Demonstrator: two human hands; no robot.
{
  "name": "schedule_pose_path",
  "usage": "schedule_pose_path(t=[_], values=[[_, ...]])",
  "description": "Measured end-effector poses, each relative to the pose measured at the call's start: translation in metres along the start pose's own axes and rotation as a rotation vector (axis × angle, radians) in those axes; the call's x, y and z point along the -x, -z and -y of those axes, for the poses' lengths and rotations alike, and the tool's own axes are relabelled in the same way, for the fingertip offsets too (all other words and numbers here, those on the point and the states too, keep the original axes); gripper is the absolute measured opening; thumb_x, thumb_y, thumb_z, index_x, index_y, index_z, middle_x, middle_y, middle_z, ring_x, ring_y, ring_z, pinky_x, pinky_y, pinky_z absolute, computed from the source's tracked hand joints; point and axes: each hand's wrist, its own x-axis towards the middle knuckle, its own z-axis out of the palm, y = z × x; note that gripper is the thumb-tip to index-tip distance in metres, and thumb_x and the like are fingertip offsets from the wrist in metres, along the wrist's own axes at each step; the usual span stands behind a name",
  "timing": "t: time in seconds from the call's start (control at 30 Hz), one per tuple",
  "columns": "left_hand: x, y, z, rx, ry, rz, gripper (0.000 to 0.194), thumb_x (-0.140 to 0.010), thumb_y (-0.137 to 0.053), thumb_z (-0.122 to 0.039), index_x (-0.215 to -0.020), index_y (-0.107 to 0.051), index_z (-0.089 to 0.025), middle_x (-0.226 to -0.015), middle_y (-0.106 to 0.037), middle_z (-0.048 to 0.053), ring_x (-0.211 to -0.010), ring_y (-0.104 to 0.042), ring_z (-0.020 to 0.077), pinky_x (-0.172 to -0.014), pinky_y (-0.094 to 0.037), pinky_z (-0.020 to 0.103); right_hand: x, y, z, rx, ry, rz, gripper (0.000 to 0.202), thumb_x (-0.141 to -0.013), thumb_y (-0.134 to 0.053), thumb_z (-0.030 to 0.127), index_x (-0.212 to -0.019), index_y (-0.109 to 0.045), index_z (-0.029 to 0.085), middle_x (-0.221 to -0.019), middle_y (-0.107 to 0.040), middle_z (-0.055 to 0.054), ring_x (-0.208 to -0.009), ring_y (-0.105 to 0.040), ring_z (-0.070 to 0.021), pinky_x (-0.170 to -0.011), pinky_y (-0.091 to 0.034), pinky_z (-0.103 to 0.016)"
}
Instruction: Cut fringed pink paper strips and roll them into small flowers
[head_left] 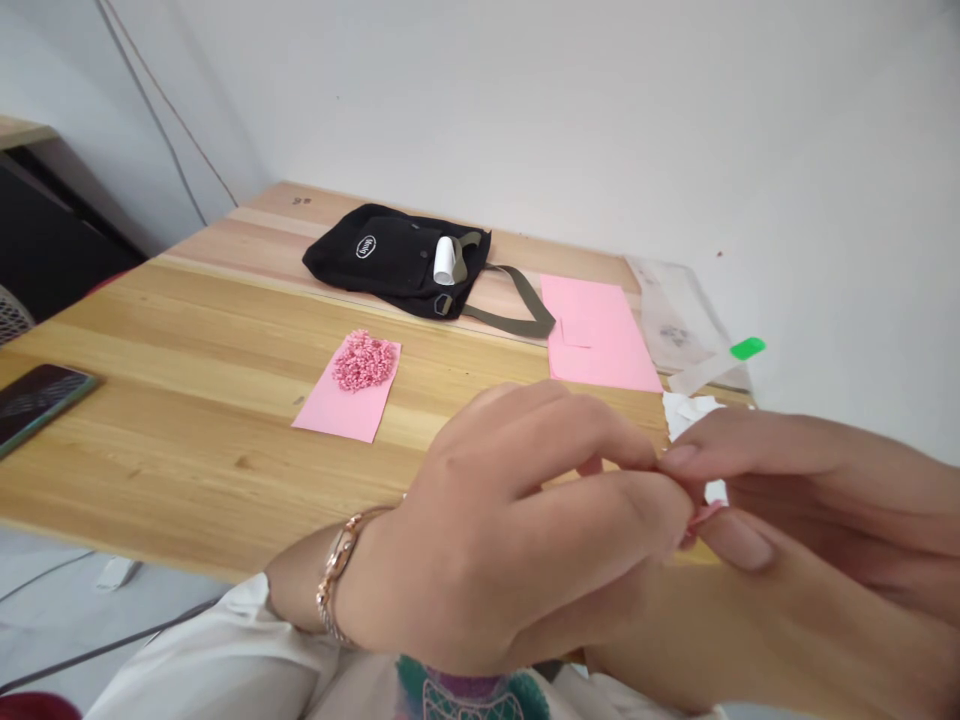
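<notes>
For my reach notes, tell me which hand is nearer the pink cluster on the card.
Left. The left hand is toward the camera and right of the pink cluster; the right hand is much farther right.

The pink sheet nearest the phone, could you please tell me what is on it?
A heap of tiny pink pieces lies on the pink sheet; the paper beneath is hidden.

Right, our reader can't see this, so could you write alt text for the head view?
A person's left hand and right hand pinch a small pink piece over a wooden table. Beyond lie a pink cluster on a pink card, a black bag and pink paper, with a phone at far left.
</notes>
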Motion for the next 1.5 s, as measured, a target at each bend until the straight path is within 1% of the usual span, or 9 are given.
schedule_pose_path(t=[0.17, 0.37, 0.5, 0.77, 0.97, 1.07, 1.17, 1.33, 1.5], values=[[0.001, 0.000, -0.001, -0.012, 0.001, 0.000, 0.025, -0.080, -0.046, -0.014, -0.057, -0.054, -0.018, -0.073, -0.068, 0.003, -0.061, -0.059, 0.0121, -0.055, -0.051, 0.024, -0.001, -0.001, 0.000, -0.015, -0.011, 0.012, 0.016, -0.076, -0.064, 0.019, -0.088, -0.068, 0.028, -0.071, -0.067, 0.000, -0.060, -0.061, -0.0120, -0.049, -0.052, -0.018], [0.004, 0.000, 0.000, -0.023, -0.013, 0.013, 0.023, -0.080, -0.047, -0.016, -0.060, -0.057, -0.019, -0.075, -0.068, 0.004, -0.062, -0.059, 0.0132, -0.056, -0.053, 0.026, -0.003, -0.003, 0.000, -0.002, -0.003, -0.021, 0.015, -0.075, -0.066, 0.021, -0.087, -0.069, 0.028, -0.070, -0.067, 0.000, -0.059, -0.061, -0.0132, -0.047, -0.051, -0.020], [0.004, 0.001, 0.001, -0.033, -0.026, 0.015, 0.023, -0.081, -0.046, -0.018, -0.061, -0.058, -0.018, -0.076, -0.069, 0.005, -0.063, -0.059, 0.0137, -0.056, -0.053, 0.027, -0.002, -0.002, -0.001, -0.009, 0.000, 0.006, 0.015, -0.075, -0.066, 0.019, -0.087, -0.069, 0.028, -0.070, -0.067, 0.000, -0.058, -0.061, -0.0124, -0.049, -0.052, -0.020], [0.002, 0.000, 0.000, -0.042, -0.006, -0.007, 0.024, -0.080, -0.047, -0.012, -0.059, -0.057, -0.019, -0.074, -0.069, 0.002, -0.060, -0.059, 0.0117, -0.056, -0.052, 0.025, -0.004, -0.001, -0.003, -0.028, -0.007, 0.022, 0.014, -0.073, -0.068, 0.022, -0.086, -0.068, 0.028, -0.068, -0.065, 0.000, -0.056, -0.060, -0.0123, -0.046, -0.050, -0.020], [0.004, 0.000, 0.001, -0.081, -0.047, 0.009, 0.022, -0.080, -0.047, -0.010, -0.065, -0.061, -0.018, -0.075, -0.069, 0.003, -0.063, -0.059, 0.0125, -0.060, -0.053, 0.026, -0.004, -0.002, -0.002, -0.067, -0.036, 0.002, 0.014, -0.071, -0.070, 0.022, -0.084, -0.069, 0.029, -0.068, -0.066, 0.001, -0.055, -0.061, -0.0122, -0.048, -0.052, -0.021], [0.004, 0.000, 0.002, -0.050, -0.048, 0.027, 0.021, -0.081, -0.049, -0.013, -0.065, -0.062, -0.017, -0.077, -0.069, 0.004, -0.065, -0.061, 0.0132, -0.062, -0.054, 0.026, -0.007, -0.003, 0.002, -0.092, -0.089, -0.022, 0.013, -0.066, -0.074, 0.022, -0.077, -0.071, 0.028, -0.062, -0.067, 0.000, -0.049, -0.061, -0.0144, -0.045, -0.052, -0.024], [0.004, 0.000, 0.002, -0.002, -0.038, 0.030, 0.019, -0.079, -0.050, -0.010, -0.067, -0.062, -0.018, -0.078, -0.069, 0.003, -0.067, -0.062, 0.0125, -0.063, -0.054, 0.025, -0.011, -0.003, 0.006, -0.114, -0.113, -0.019, 0.015, -0.058, -0.078, 0.018, -0.070, -0.072, 0.026, -0.054, -0.066, 0.000, -0.043, -0.059, -0.0153, -0.040, -0.051, -0.024], [0.006, -0.002, 0.004, 0.024, -0.049, 0.014, 0.013, -0.081, -0.052, -0.010, -0.074, -0.060, -0.018, -0.080, -0.068, 0.003, -0.068, -0.061, 0.0113, -0.063, -0.052, 0.023, -0.014, -0.001, 0.007, -0.117, -0.135, -0.003, 0.025, -0.050, -0.084, 0.024, -0.072, -0.073, 0.028, -0.054, -0.065, 0.001, -0.047, -0.060, -0.0164, -0.043, -0.053, -0.026], [0.007, -0.003, 0.008, 0.080, -0.076, -0.013, 0.011, -0.081, -0.053, -0.008, -0.081, -0.058, -0.019, -0.079, -0.065, 0.002, -0.071, -0.061, 0.0098, -0.067, -0.052, 0.020, -0.015, -0.003, 0.008, -0.140, -0.130, 0.026, 0.028, -0.051, -0.082, 0.017, -0.075, -0.073, 0.029, -0.055, -0.066, 0.001, -0.046, -0.059, -0.0159, -0.044, -0.055, -0.028]])
